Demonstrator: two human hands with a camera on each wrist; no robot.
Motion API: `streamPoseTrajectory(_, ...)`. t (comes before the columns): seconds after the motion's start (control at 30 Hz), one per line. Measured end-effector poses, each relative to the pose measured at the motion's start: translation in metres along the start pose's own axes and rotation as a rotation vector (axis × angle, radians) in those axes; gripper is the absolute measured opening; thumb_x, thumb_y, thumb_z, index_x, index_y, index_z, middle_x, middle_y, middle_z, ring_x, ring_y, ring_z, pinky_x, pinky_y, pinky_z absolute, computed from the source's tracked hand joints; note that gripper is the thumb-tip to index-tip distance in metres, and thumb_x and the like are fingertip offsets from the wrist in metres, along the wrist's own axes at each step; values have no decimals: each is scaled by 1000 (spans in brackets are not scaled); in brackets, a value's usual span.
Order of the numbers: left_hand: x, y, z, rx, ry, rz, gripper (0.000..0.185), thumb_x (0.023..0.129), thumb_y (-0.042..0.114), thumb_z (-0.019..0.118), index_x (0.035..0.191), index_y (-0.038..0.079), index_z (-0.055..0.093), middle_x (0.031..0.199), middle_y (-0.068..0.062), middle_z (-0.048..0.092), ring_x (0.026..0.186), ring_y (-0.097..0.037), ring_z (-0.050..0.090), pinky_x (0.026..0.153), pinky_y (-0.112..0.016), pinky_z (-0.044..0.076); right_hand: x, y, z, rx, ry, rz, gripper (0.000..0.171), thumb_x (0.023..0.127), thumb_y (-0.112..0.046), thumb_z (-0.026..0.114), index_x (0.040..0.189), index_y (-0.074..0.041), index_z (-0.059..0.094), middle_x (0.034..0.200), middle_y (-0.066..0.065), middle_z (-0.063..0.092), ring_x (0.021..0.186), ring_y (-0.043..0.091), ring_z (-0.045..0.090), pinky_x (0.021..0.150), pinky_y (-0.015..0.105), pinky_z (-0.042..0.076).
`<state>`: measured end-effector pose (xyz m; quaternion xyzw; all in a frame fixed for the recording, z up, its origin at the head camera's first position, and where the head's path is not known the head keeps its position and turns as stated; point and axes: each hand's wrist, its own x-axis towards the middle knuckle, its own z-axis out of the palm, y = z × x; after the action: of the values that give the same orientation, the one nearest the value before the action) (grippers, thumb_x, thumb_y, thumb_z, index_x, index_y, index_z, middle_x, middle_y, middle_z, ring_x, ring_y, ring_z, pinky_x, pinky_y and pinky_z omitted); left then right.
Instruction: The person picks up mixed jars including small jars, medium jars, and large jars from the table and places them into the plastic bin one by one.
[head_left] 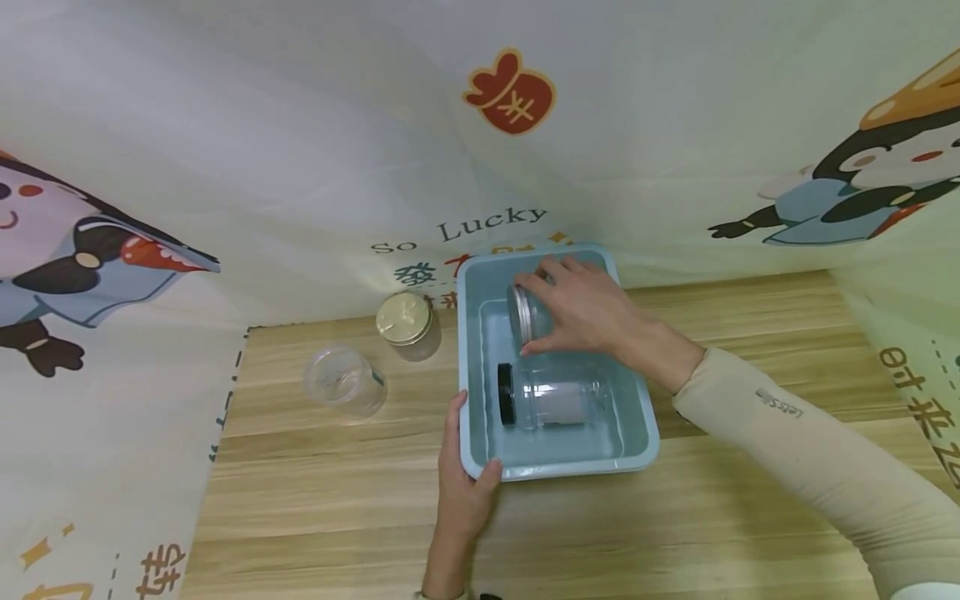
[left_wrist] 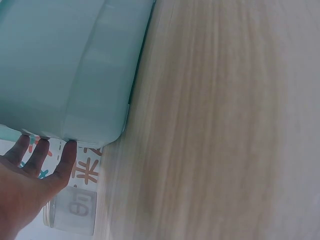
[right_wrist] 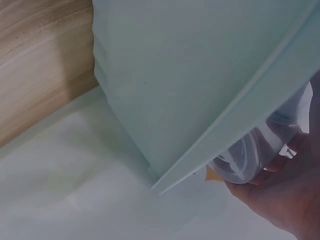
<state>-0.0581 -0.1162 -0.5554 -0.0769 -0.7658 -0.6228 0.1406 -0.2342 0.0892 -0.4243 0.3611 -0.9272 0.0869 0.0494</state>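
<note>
The left hand touches the blue tub with its fingertips. Past the tub are a clear jar and printed cloth; beside the tub shows wooden tabletop.

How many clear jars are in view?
4: black-lidded jar lying in the blue tub; silver-lidded jar held by the right fingers; gold-lidded jar and leftmost clear jar, both on the table left of the tub. Others could be hidden.

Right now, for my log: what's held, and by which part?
Right hand: silver-lidded jar, sides near lid. Left hand: blue basin, near-left corner.
</note>
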Motion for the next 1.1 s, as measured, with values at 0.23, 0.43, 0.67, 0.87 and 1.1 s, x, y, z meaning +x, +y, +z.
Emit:
streamPoseTrajectory(0.23, 0, 0, 1, 10, 7, 10, 83, 89, 63, 58, 155, 20, 30, 151, -10, 42, 120, -38, 50, 95, -45, 46, 2, 0, 3, 0, -16, 2, 96, 67, -74, 75, 140, -15, 54, 128, 15, 59, 115, 39, 58, 94, 53, 49)
streamPoseTrajectory(0.43, 1, 0, 1, 5, 5, 0, 83, 89, 63, 58, 155, 21, 30, 151, -11, 41, 122, -40, 50, 96, -46, 46, 3, 0, 7, 18, -56, 27, 98, 67, -74, 75, 141, -15, 52, 129, 15, 58, 113, 39, 59, 89, 50, 53)
streamPoseTrajectory(0.67, -1, -1, 1, 3, 4, 1, 84, 89, 62, 59, 155, 19, 30, 151, -13, 42, 121, -41, 50, 97, -45, 45, 2, 1, 13, 27, -41, 31, 99, 66, -76, 73, 141, -14, 54, 127, 15, 59, 111, 37, 60, 90, 52, 52)
streamPoseTrajectory(0.87, -1, -2, 1, -1, 9, 1, 82, 89, 57, 60, 155, 19, 30, 151, -15, 41, 121, -42, 49, 97, -46, 45, 2, 1, 20, 25, -47, 22, 102, 65, -82, 66, 141, -14, 54, 127, 15, 60, 110, 37, 60, 91, 52, 51)
streamPoseTrajectory(1.1, -2, -3, 1, -6, 2, -1, 82, 89, 58, 60, 155, 19, 29, 150, -16, 42, 121, -41, 50, 97, -42, 46, 3, 2, 27, 14, -62, 27, 103, 65, -83, 63, 142, -14, 54, 128, 15, 60, 110, 36, 60, 89, 50, 53)
